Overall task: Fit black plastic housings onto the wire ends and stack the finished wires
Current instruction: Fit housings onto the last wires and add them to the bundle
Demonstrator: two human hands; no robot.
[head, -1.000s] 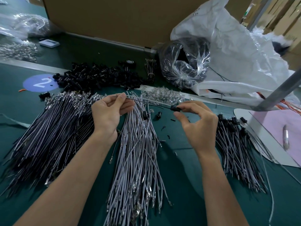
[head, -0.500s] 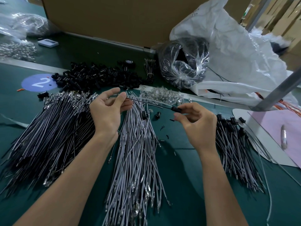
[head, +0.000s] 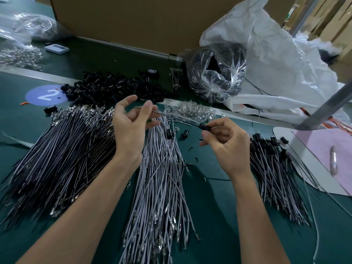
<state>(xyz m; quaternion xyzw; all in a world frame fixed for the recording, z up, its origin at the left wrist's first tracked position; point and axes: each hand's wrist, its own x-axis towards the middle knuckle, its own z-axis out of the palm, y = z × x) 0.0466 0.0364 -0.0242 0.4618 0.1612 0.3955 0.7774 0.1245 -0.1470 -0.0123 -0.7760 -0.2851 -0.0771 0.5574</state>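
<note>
The green table (head: 219, 206) carries three fans of wires: a dark pile (head: 57, 159) on the left, a grey pile (head: 162, 187) in the middle and the finished stack (head: 276, 178) with black ends on the right. A strip of mat shows between the last two. The left hand (head: 131, 130) is loosely open with its thumb spread, and a single wire (head: 179, 118) crosses its index fingertip. The right hand (head: 228, 145) pinches the black housing (head: 204, 127) on that wire's end. At far left a blue disc (head: 45, 94) reads "2".
</note>
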